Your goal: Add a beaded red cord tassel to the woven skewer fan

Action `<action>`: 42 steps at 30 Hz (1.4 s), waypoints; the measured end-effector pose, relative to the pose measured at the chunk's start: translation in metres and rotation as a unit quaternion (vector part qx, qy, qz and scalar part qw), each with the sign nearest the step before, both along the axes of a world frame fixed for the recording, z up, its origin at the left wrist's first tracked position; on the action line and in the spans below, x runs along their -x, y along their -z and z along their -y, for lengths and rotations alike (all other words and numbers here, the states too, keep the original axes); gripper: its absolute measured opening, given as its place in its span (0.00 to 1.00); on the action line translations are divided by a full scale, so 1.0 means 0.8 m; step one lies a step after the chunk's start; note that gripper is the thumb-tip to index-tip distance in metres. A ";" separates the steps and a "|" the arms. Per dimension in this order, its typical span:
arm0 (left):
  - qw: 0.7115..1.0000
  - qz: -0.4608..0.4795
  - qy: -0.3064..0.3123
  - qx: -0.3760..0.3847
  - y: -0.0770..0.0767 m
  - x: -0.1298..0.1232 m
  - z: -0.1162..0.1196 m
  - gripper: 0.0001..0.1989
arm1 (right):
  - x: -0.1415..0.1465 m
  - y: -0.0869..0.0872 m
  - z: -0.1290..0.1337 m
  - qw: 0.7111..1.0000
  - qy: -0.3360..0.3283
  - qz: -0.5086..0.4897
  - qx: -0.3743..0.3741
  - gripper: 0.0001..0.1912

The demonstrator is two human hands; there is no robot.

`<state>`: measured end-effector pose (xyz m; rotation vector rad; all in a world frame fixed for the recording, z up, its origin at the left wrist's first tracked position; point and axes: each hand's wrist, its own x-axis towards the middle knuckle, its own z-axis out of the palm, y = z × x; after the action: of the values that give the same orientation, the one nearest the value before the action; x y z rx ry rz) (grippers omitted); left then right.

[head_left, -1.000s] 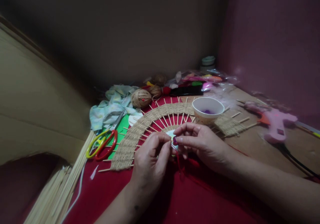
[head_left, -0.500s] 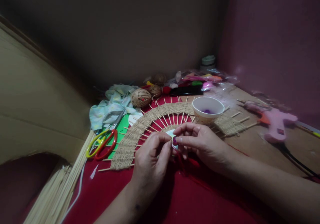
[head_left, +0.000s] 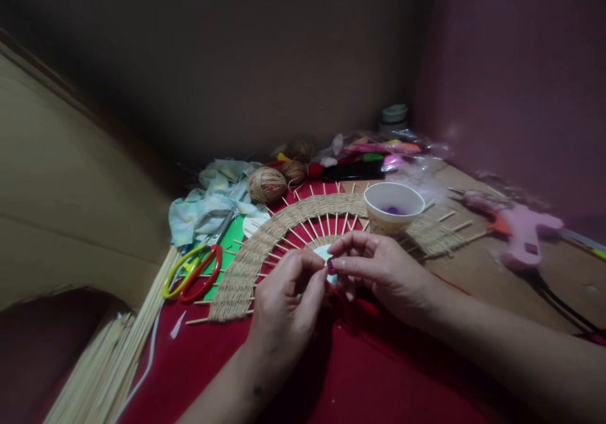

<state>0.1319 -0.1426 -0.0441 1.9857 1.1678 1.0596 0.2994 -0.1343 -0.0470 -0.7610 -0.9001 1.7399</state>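
A small purple bead is pinched between the thumb and forefinger of my right hand. My left hand has its thumb and forefinger pressed together right beside the bead; what lies between them is too small to make out. Dark red thread hangs below the fingers. Behind both hands is a fan-shaped woven piece of twine on thin sticks, its inner part partly hidden by them. A paper cup with something purple inside stands just beyond my right hand.
Red-and-yellow-handled scissors and a bundle of sticks lie at the left. Twine balls and patterned cloth sit at the back. A pink glue gun with a black cord is at the right, near a small woven piece.
Both hands stay almost in place, with only a slight shift of the fingers around the bead. The red thread below them has moved a little.
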 end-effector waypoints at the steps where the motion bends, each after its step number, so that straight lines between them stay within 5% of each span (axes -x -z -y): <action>1: 1.000 -0.002 0.001 -0.001 0.000 0.000 0.000 0.04 | 0.000 0.000 0.000 1.000 -0.001 0.000 -0.001 0.10; 32: 0.996 -0.046 0.000 -0.072 -0.009 -0.002 -0.004 0.05 | 0.001 0.002 -0.001 1.000 -0.003 0.022 -0.011 0.13; 42: 0.998 -0.021 0.014 -0.049 -0.012 -0.001 -0.001 0.06 | 0.006 -0.005 0.007 0.977 0.066 0.133 -0.153 0.04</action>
<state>0.1324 -0.1421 -0.0344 2.1041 1.1254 1.0845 0.2945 -0.1402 -0.0427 -0.8368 -1.2364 1.3622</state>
